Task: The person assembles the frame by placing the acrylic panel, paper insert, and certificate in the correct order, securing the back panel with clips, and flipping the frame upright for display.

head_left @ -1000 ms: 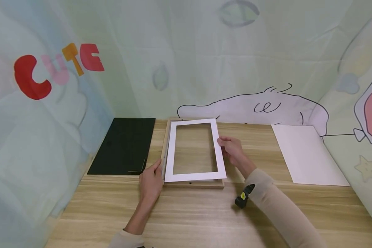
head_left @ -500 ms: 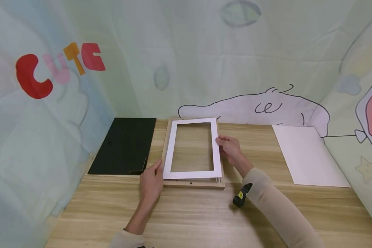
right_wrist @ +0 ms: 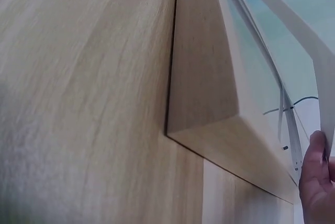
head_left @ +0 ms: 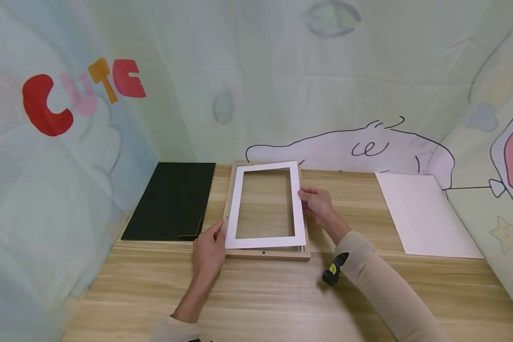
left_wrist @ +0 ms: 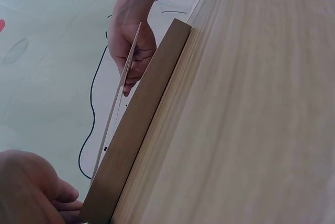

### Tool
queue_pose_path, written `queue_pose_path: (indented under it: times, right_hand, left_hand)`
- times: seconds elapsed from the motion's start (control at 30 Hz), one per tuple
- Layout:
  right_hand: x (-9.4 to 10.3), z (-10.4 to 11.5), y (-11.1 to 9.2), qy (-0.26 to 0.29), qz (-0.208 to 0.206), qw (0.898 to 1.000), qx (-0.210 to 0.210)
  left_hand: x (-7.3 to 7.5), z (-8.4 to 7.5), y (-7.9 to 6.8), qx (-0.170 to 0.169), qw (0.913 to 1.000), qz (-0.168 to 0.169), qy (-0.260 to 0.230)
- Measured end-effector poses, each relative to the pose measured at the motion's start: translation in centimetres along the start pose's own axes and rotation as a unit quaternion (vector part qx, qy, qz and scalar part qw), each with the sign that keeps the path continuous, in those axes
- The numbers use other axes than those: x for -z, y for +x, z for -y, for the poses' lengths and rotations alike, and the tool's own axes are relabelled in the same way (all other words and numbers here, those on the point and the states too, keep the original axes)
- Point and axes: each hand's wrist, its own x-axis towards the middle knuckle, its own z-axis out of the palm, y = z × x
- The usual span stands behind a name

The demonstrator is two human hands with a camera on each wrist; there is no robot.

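A wooden picture frame (head_left: 263, 254) lies on the table, and over it sits a white picture mat (head_left: 299, 213) with a large rectangular opening. My right hand (head_left: 318, 205) pinches the mat at its right edge. In the left wrist view the mat (left_wrist: 111, 116) shows edge-on, tilted up from the frame (left_wrist: 141, 114) on the right hand's side. My left hand (head_left: 209, 247) grips the left side of the frame near its front corner, thumb on top beside the mat's edge. From the right wrist view, a gap shows between mat (right_wrist: 293, 20) and frame (right_wrist: 204, 62).
A black backing board (head_left: 171, 202) lies on the table left of the frame. To the right is a sheet of white paper (head_left: 425, 213). A printed cloth wall (head_left: 256, 95) closes off the back and both sides. A black strapped device (head_left: 335, 269) hangs at the right wrist.
The mat has shifted slightly left and away from the front, uncovering more of the frame's front right corner. My right hand has moved a little left with it; the left hand stays put.
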Motion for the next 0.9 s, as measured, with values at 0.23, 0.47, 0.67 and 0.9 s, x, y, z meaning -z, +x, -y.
queue_pose_path:
  times: [0.23, 0.47, 0.67, 0.9]
  right_hand:
    - [-0.25, -0.08, 0.01, -0.016, -0.003, 1.0, 0.013]
    - [-0.08, -0.2, -0.15, -0.112, -0.042, 0.992, 0.046]
    - [0.03, -0.64, 0.17, -0.16, -0.049, 0.984, 0.061]
    - [-0.17, -0.84, 0.19, -0.19, -0.055, 0.977, 0.078]
  left_hand:
    - [-0.04, -0.17, -0.09, 0.003, 1.0, 0.0, 0.007]
    - [-0.14, -0.26, -0.03, 0.018, 0.9998, 0.008, 0.005]
    - [0.04, -0.28, 0.04, 0.033, 0.9992, 0.021, -0.003]
    - [0.16, -0.38, 0.0, 0.036, 0.9991, 0.024, -0.003]
